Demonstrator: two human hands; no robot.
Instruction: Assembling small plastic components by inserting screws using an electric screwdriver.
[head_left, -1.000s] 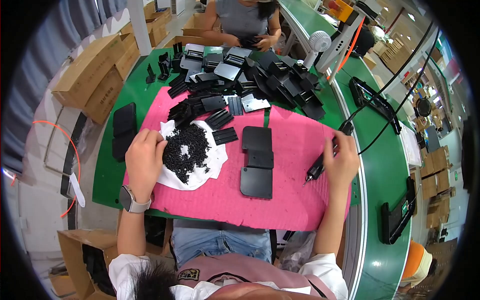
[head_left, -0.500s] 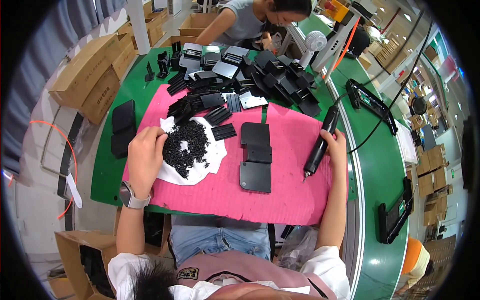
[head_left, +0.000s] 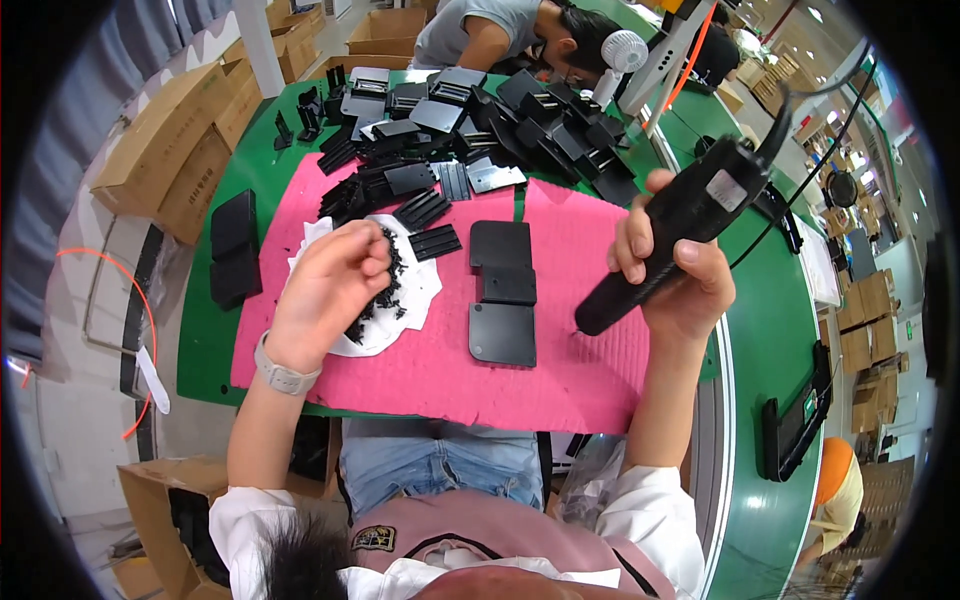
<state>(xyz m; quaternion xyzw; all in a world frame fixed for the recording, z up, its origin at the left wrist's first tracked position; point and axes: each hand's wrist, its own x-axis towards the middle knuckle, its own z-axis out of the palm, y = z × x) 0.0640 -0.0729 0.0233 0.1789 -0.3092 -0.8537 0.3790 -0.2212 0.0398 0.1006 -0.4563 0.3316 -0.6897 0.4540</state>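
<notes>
Clasping a tilted black screwdriver [head_left: 703, 203], right hand [head_left: 692, 292] aloft, left hand [head_left: 335, 285] curled over screws [head_left: 394, 288], contents unclear.

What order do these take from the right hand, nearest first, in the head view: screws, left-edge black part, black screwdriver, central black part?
1. Black screwdriver: in the right hand.
2. Central black part: leftward, on pink mat.
3. Screws: farther left, on white sheet.
4. Left-edge black part: farthest left.
</notes>
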